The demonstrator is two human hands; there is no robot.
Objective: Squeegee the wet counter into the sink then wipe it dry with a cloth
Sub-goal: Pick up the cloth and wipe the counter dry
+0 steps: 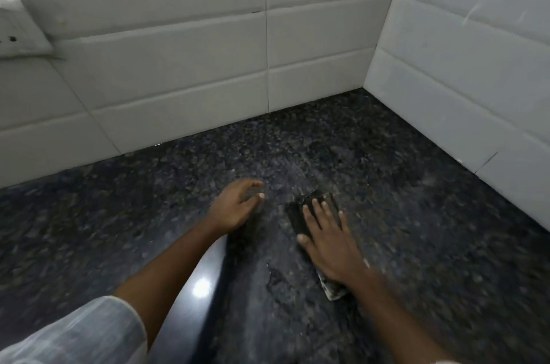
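Pressed flat, the right hand point(329, 247) lies palm-down on a dark flat tool, likely the squeegee point(315, 225), fingers spread over its top rather than curled round it; the left hand point(235, 208) rests on the counter point(416, 214) just beside it at nine o'clock, fingers loosely apart and clamped on nothing.

Dark speckled stone carries the tool near the middle of the view; its pale lower end point(334, 292) pokes out below the wrist at five o'clock. It looks light, thin and stiff, with an edge that would flex a little; blur hides whether it has a handle. On wet stone it should slide easily, so I judge that downward pressure from the palm, with the thumb hooking a long side, guides it best. A small patch of water point(273, 277) glistens at six o'clock of the hand.

White tiled walls point(178, 65) close the corner from ten to three o'clock, limiting any push that way; a switch plate point(18, 27) hangs on the wall at ten o'clock, well apart; a glossy dark rounded surface point(202, 283) sits under the left forearm at seven o'clock. No sink or cloth shows.
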